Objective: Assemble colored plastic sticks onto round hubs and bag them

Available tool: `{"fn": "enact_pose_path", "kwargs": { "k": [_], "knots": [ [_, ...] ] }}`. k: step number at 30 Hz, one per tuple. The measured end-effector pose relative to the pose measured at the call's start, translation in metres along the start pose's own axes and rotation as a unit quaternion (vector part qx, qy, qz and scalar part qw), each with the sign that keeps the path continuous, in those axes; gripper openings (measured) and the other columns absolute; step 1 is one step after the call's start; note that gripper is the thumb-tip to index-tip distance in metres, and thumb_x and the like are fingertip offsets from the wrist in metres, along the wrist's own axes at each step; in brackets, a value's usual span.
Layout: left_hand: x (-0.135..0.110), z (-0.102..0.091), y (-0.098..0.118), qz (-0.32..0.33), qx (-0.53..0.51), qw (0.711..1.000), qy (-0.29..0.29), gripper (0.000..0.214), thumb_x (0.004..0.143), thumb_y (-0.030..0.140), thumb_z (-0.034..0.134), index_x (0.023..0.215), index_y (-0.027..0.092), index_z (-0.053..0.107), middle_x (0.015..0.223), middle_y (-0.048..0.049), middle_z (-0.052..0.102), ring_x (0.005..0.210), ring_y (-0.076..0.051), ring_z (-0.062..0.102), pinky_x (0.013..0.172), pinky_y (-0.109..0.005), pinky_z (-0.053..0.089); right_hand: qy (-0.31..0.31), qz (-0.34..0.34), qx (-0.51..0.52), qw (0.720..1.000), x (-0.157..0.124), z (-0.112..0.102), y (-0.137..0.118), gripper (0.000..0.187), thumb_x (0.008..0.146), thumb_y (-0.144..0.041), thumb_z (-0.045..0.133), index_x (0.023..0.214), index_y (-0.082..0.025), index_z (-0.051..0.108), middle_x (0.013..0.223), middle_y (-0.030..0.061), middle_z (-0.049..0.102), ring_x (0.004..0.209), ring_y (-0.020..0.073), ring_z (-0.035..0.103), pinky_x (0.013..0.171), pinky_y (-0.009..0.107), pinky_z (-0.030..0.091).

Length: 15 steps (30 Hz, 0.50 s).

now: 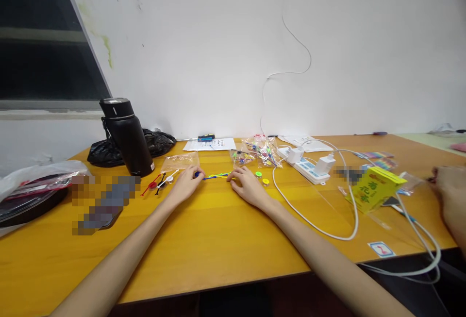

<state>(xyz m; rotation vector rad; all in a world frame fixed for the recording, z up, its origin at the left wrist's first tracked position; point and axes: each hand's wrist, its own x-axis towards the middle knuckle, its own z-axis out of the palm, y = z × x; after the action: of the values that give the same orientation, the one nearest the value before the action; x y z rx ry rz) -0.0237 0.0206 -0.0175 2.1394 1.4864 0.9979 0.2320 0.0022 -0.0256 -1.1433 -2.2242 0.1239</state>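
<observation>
My left hand (186, 185) rests low over the table, its fingertips closed on a small blue plastic disc (197, 174). From there a thin blue stick (209, 178) runs right and lies beside a yellow-green stick (221, 175). My right hand (248, 187) has bent fingers closed at the other end of the yellow-green stick; its fingertips are partly hidden. Left of my left hand lie red (153, 186), black (162, 184) and white (169, 179) plastic sticks with round pieces. A green disc (258, 175) and a yellow disc (265, 181) lie right of my right hand.
Clear bags of small coloured parts (260, 151) lie behind my hands. A black bottle (127, 137) stands left. A white power strip (306, 167) with looping cables and a yellow box (376, 188) are right. Another person's hand (451, 200) is at the right edge.
</observation>
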Motion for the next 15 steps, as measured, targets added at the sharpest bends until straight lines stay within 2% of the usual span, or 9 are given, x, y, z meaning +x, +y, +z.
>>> {"fn": "enact_pose_path", "kwargs": {
  "k": [8,15],
  "knots": [
    [-0.001,0.004,-0.014,0.059,0.013,0.997,-0.041,0.019,0.088,0.035,0.059,0.095,0.020,0.070,0.097,-0.0062,0.062,0.080,-0.020,0.061,0.076,-0.032,0.046,-0.008,0.005,0.014,1.000,0.001,0.000,0.002,0.021,0.093,-0.011,0.057,0.103,-0.019,0.073,0.105,0.0082,0.069,0.106,0.0240,0.056,0.096,0.038,0.046],
    [0.000,0.002,-0.016,0.087,0.000,0.995,-0.054,0.016,0.090,0.032,0.060,0.094,0.020,0.071,0.094,-0.0055,0.061,0.081,-0.020,0.058,0.075,-0.031,0.044,-0.010,0.004,0.016,1.000,0.000,-0.001,0.001,0.023,0.092,-0.010,0.058,0.105,-0.020,0.073,0.105,0.0084,0.067,0.106,0.0239,0.057,0.095,0.038,0.046]
  ]
}}
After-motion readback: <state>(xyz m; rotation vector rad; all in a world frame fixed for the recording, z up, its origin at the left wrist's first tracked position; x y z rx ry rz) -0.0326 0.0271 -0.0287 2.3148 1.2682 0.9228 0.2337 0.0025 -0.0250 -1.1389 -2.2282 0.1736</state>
